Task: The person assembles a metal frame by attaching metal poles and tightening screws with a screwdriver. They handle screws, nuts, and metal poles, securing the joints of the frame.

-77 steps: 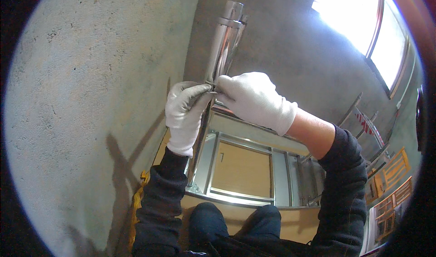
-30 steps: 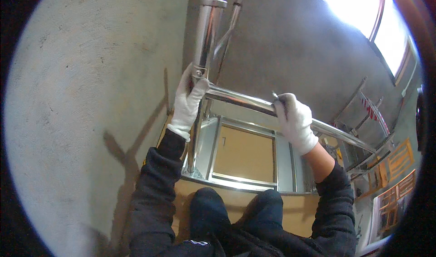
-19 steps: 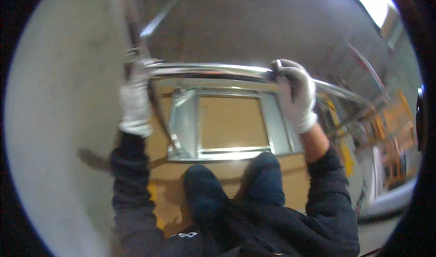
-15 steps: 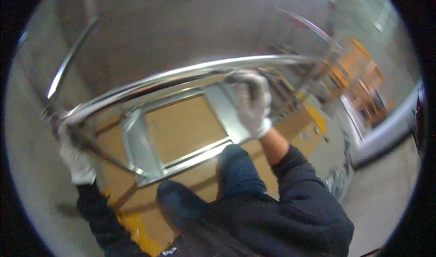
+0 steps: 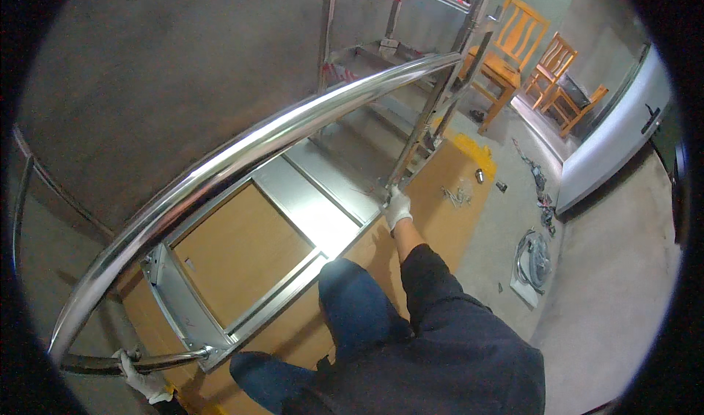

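Observation:
My left hand (image 5: 143, 378), in a white glove, is closed round a shiny metal tube (image 5: 176, 359) at the lower left. This tube meets the corner of a flat silver metal frame (image 5: 308, 210) in front of my knees. My right hand (image 5: 398, 208), gloved too, grips the foot of a metal post (image 5: 422, 133) at the frame's right side; part of its fingers is hidden. A thick, polished curved rail (image 5: 286, 125) arches over the frame, running from the left tube to the post's upper end.
A brown cardboard sheet (image 5: 433, 246) lies beneath the frame, with loose screws (image 5: 458, 196) on it. Behind stands a metal rack (image 5: 325, 41) with red-and-white film. To the right are wooden chairs (image 5: 506, 56), a white door (image 5: 612, 155) and a bagged cable coil (image 5: 537, 257).
My right hand has left the curved rail and come down to the post's foot. My left hand has shifted lower along the tube. The view has turned, showing more of the right side.

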Motion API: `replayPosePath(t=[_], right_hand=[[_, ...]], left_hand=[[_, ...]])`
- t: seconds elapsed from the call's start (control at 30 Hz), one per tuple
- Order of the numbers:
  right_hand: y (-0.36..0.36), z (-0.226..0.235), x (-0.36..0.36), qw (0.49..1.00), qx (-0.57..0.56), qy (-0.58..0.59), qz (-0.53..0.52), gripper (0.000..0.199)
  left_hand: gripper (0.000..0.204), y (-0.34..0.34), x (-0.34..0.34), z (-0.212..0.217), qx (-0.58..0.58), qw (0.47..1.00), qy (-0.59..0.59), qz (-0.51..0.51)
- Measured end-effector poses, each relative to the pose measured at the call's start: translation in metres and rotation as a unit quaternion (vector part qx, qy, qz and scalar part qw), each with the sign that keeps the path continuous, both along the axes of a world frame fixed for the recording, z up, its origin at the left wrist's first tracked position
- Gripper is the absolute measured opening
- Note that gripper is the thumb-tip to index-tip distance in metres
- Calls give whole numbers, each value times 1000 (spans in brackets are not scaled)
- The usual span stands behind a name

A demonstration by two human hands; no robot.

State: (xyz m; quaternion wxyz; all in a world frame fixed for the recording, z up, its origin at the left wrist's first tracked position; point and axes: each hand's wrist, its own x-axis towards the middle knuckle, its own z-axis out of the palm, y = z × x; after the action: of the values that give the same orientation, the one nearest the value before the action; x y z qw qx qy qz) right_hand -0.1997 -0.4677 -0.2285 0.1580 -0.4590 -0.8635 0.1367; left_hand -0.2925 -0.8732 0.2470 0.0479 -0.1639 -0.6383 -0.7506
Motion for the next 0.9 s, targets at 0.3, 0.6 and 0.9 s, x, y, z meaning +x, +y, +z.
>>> replayPosePath(t=[0.3,0.6,0.9], right_hand=[[52,38,-34,691,-384,582,-189,20],[-20,84,-34,701,-403,556,-190,28],[-28,94,-22,672,-428,565,-213,30]], left_hand=[[37,-36,-36,-52,-14,996,-65,54],[34,-160,-47,-130,-22,990,-94,106],[30,-229,-43,-176,-25,981,-115,153]])
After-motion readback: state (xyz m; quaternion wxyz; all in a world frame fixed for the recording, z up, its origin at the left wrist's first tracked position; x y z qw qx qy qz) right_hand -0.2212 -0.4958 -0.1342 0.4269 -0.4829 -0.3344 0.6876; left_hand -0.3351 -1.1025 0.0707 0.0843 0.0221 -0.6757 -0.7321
